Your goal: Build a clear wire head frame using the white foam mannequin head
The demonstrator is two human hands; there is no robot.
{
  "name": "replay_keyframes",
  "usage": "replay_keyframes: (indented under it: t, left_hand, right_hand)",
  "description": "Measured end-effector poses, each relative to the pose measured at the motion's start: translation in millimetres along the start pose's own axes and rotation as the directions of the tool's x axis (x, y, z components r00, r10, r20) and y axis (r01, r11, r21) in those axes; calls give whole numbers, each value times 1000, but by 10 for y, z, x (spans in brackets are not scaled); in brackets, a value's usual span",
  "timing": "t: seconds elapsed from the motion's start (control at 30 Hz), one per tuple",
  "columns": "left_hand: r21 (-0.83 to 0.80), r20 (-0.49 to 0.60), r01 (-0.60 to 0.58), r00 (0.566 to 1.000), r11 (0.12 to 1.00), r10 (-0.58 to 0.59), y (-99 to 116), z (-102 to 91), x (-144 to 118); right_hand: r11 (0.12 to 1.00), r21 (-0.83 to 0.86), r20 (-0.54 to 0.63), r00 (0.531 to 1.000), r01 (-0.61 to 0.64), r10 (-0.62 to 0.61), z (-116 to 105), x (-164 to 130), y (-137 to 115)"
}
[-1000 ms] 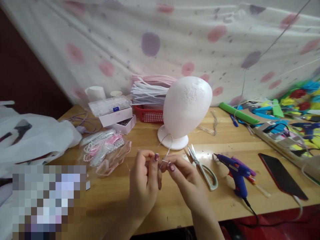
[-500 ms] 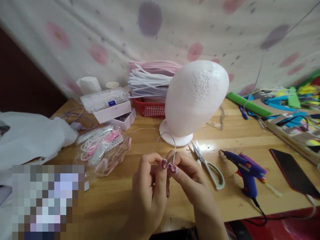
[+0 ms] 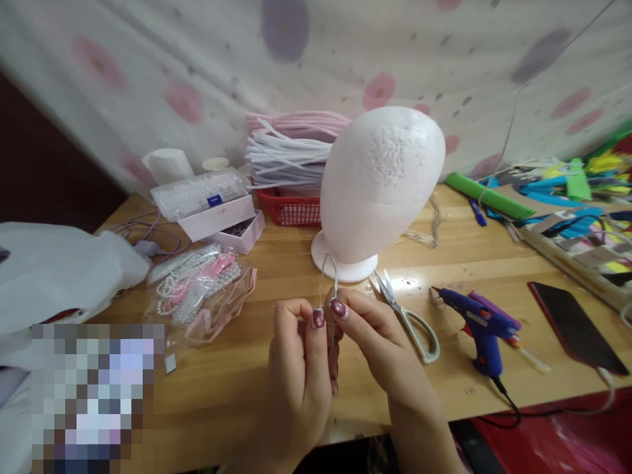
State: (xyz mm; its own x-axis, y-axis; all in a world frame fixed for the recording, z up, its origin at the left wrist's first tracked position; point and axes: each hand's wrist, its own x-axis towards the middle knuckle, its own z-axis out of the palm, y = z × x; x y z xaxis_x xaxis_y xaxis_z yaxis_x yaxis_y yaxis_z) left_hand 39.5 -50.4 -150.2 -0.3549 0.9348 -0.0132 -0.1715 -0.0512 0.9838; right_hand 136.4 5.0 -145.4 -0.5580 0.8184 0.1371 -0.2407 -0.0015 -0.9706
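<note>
My left hand and my right hand meet over the front of the table, thumbs almost touching. Between them is a thin silvery wire, bent into a narrow upside-down loop above the fingertips. Thumb and forefinger of my left hand pinch its thinner left leg; those of my right hand pinch the thicker right leg. The lower part of the wire is mostly hidden by my fingers. Just behind the loop stands a white foam mannequin head on a round base. Scissors lie beside my right hand, blades slightly apart.
A blue glue gun and a phone lie to the right. On the left are a bag of pearl beads and a white plastic bag. Behind sits a red basket with pipe cleaners.
The wire, formerly curving up and over to the left, now forms a narrow loop with both legs running down into my fingers. The view has shifted slightly.
</note>
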Motion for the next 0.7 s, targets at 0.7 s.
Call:
replay_keyframes:
  t: [0.7]
  left_hand:
    - [-57, -19, -27, 999, 998, 26, -64, 127, 55]
  right_hand:
    - [987, -150, -487, 873, -64, -18, -163, -448, 361]
